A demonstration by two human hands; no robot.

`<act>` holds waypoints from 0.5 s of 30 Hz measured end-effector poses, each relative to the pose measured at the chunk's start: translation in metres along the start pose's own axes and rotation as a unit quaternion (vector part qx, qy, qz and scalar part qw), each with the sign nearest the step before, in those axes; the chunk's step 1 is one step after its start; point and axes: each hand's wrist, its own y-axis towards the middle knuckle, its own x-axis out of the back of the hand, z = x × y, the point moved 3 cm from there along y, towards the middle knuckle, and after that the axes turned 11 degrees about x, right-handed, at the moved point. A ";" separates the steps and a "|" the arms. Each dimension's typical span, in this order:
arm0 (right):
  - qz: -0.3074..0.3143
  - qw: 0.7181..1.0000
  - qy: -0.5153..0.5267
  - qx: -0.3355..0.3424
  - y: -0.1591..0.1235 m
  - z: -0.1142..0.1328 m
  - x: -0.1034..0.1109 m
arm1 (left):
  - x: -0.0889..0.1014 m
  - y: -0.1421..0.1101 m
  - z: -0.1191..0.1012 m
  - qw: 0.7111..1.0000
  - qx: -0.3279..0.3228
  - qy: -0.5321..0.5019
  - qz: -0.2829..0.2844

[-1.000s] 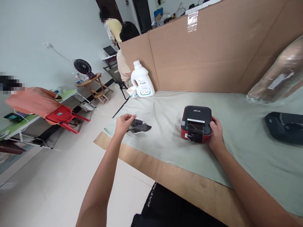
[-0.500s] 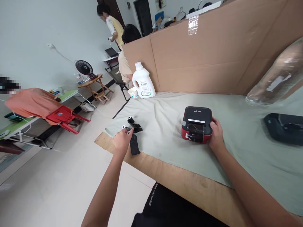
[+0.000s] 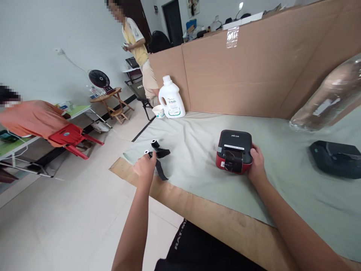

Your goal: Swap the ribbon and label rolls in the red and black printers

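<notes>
Nearest you, the wooden board (image 3: pixel 180 201) runs along the front, and just over its edge comes your left hand (image 3: pixel 143 167), thumb and forefinger down among the black rolls; your knuckles cover the contact, so I can't tell whether they're pinching one. A loose black strip (image 3: pixel 161 172) trails to the right of those fingertips, a white-cored roll (image 3: pixel 147 152) peeps out just beyond them, and a second white-cored roll (image 3: pixel 154 143) lies a little farther off. Light stuff, I'd say, thin and limp, quick to unwind: take a roll around its body, not by the tail. Over to your right hand (image 3: pixel 256 162), and that one's grasping, thumb along the side of the red-and-black label printer (image 3: pixel 236 140), fingers wrapped out of sight; whether the base rests on the cloth (image 3: pixel 194 158), I can't tell. It looks stiff, boxy, moderately heavy, with smooth sides that could slip, so a palm beneath or a hand on each side would be surer, clear of the glossy black film (image 3: pixel 233 162) at its front. Well beyond your left hand stand a paper cup (image 3: pixel 159 111) and a white detergent jug (image 3: pixel 172 99), and past your right, the cardboard partition (image 3: pixel 239 79).
</notes>
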 end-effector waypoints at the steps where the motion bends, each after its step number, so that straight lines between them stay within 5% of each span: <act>1: -0.006 1.000 0.015 -0.019 0.000 0.000 0.000 | 0.002 -0.002 0.002 1.000 0.000 -0.010 -0.008; 5: -0.015 0.999 0.027 -0.045 0.001 0.003 -0.002 | 0.018 -0.022 -0.002 0.991 -0.054 -0.094 -0.084; 7: -0.019 0.999 0.015 -0.037 0.001 0.007 -0.004 | 0.020 -0.043 -0.022 0.976 -0.135 -0.157 -0.064; 9: -0.027 0.999 0.001 -0.027 -0.003 0.012 -0.005 | 0.009 -0.072 -0.056 0.943 -0.222 -0.240 0.058; 12: -0.016 1.000 -0.015 -0.019 -0.014 0.023 -0.001 | -0.025 -0.123 -0.118 0.817 -0.279 -0.393 0.316; 15: 0.060 0.998 -0.030 -0.007 -0.030 0.032 0.010 | -0.058 -0.163 -0.162 0.723 -0.277 -0.444 0.451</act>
